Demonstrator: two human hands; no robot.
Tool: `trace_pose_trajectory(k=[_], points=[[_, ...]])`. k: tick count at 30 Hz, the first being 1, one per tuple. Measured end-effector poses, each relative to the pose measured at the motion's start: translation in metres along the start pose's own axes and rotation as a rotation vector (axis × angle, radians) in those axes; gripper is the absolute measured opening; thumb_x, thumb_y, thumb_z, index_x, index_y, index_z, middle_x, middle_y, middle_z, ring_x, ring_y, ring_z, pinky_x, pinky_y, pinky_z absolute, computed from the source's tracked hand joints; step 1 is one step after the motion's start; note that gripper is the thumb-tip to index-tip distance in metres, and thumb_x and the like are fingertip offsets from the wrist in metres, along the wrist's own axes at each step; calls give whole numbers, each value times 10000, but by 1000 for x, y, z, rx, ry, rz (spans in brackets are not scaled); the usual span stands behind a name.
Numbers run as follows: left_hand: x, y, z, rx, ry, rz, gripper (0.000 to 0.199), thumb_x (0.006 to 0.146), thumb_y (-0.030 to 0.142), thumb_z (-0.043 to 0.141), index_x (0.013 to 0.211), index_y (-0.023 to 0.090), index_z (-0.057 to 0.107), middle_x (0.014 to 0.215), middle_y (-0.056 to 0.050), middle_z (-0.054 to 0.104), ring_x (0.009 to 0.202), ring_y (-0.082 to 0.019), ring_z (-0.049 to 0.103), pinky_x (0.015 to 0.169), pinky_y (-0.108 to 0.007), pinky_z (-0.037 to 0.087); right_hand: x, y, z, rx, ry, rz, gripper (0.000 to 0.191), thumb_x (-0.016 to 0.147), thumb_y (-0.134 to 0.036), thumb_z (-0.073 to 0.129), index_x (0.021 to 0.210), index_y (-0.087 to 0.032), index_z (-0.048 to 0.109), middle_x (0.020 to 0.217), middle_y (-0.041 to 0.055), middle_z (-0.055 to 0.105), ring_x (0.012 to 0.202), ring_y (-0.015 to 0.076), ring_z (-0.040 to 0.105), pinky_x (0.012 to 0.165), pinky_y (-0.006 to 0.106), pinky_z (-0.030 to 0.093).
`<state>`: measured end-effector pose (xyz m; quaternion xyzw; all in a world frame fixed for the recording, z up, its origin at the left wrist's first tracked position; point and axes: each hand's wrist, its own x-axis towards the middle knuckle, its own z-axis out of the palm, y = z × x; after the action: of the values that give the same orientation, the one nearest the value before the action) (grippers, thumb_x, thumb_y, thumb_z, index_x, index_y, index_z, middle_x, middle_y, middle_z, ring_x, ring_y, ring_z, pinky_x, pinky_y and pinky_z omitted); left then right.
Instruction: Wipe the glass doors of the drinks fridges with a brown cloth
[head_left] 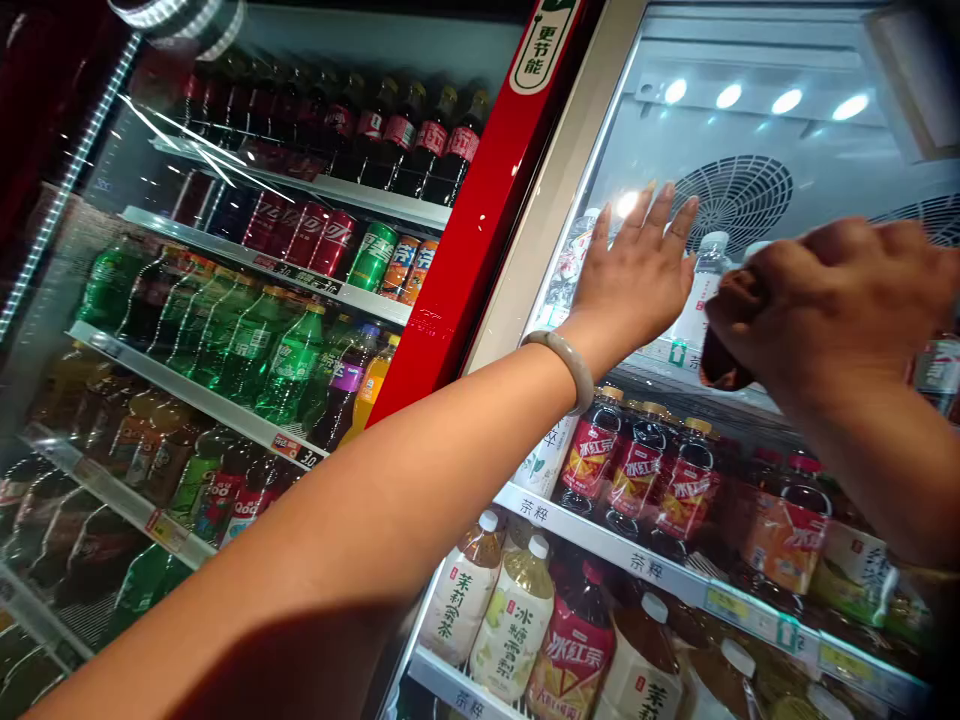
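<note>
My left hand (637, 262) is raised in front of a lit drinks cooler, its fingers spread and nothing in them. A pale stone bangle (564, 368) circles that wrist. Just beyond it, on the upper shelf, stands a white-capped bottle (711, 262). My right hand (832, 300), slightly blurred, is closed at the right, its fingers curled. A dark reddish patch shows under its curled fingers; whether that is a held thing or shadow is unclear. Below both hands, red-labelled iced tea bottles (637, 465) stand in a row.
A red cooler frame (472, 225) divides the two coolers. Behind glass on the left are cola bottles (409, 135), cans (330, 240) and green soda bottles (292, 365). More tea bottles (514, 625) fill the lower right shelf. A fan grille (739, 190) is at the back.
</note>
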<state>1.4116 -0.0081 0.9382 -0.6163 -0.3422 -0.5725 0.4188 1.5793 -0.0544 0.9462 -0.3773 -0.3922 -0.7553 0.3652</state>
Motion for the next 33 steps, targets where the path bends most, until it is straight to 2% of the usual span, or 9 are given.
trace_pose_trajectory(k=[3,7,10,13,18,22,25,29,33], points=[[0,0,-6,33,-41,-2,631,1057,364,279,1673,224,274,1753,-15,280,1652,-295,141,1347,-535,99,15,-14,-1,5,-4,-72,467,946,-509,383,889,-165,694,941,126,672,1030,308,606,774,406,286],[1,-1,-7,-4,-58,3,656,1038,366,283,1677,219,275,1758,-1,256,1655,-292,132,1358,-530,109,27,14,8,33,-46,-36,408,914,-466,441,982,-165,708,1027,145,675,1024,300,588,752,395,246],[2,-1,-4,-43,-70,7,684,1018,415,343,1682,277,258,1755,44,252,1662,-300,68,1364,-552,81,15,34,3,23,-62,57,378,899,-420,462,1041,-178,715,1044,161,677,1011,308,584,731,402,238],[3,-1,-1,-86,-67,9,699,1008,462,370,1681,311,253,1750,75,258,1664,-293,8,1365,-556,29,-2,29,-10,-16,-94,109,379,910,-404,452,1062,-166,704,1061,167,669,1061,337,583,754,413,276],[4,0,0,-187,-66,-7,724,975,471,348,1678,316,263,1733,109,283,1666,-262,-25,1362,-520,-58,0,8,-17,2,-175,-29,349,925,-409,438,994,-161,674,1074,138,658,1138,346,575,846,455,322],[4,3,-7,-226,-105,-51,729,946,444,234,1667,346,281,1713,167,292,1667,-225,12,1355,-439,-77,9,32,-9,35,-211,-33,385,935,-399,432,1079,-143,680,1161,163,646,1166,351,566,855,476,349],[3,7,-11,-179,-122,-65,777,921,409,155,1675,271,281,1735,147,241,1662,-227,57,1347,-425,-51,-2,52,-12,60,-214,48,406,921,-410,470,1135,-140,686,1236,186,629,1207,374,562,868,488,389],[4,11,-14,-150,-99,41,795,894,395,119,1672,345,273,1718,221,202,1654,-167,51,1327,-392,-99,-19,48,-26,90,-259,78,416,935,-436,450,1155,-176,689,1260,167,622,1247,387,541,930,528,408],[10,14,-14,-204,-150,88,850,815,507,243,1654,394,312,1654,284,282,1661,-197,-44,1333,-384,-116,-7,45,-26,113,-332,1,412,953,-449,415,1134,-193,681,1243,175,621,1235,390,521,930,546,381]])
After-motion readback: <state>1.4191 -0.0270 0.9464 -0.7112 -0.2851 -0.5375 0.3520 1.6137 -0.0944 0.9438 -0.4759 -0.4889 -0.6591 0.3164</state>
